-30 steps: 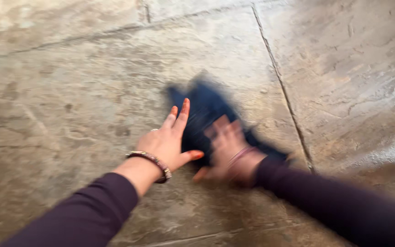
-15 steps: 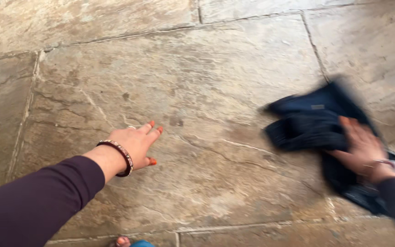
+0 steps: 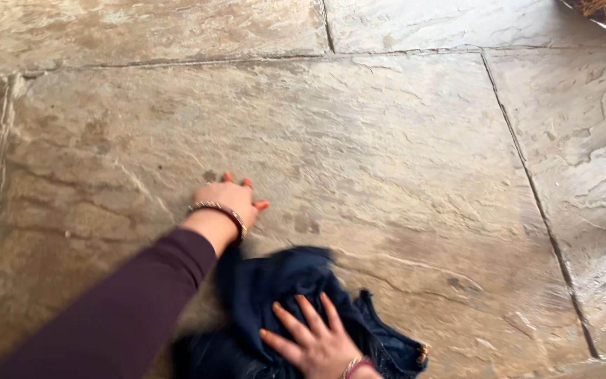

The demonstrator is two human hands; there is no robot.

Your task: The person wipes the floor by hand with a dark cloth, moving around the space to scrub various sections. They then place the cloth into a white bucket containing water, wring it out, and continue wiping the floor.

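The right hand (image 3: 315,342) presses a dark blue cloth (image 3: 275,291) on the stone floor (image 3: 401,154), the left hand (image 3: 231,198) flat beside it.

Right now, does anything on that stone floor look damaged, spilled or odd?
Nothing is broken or spilled. The floor looks worn and blotchy, with a glossy, perhaps wet, patch at the right edge. The dark blue cloth lies bunched under the right hand; the left hand rests flat on the stone.

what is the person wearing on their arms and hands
The left arm has a long dark purple sleeve ending at the wrist, where a thin beaded bangle sits. The left hand and right hand have orange-painted nails. The right wrist carries pinkish-red bangles; its sleeve is out of frame.
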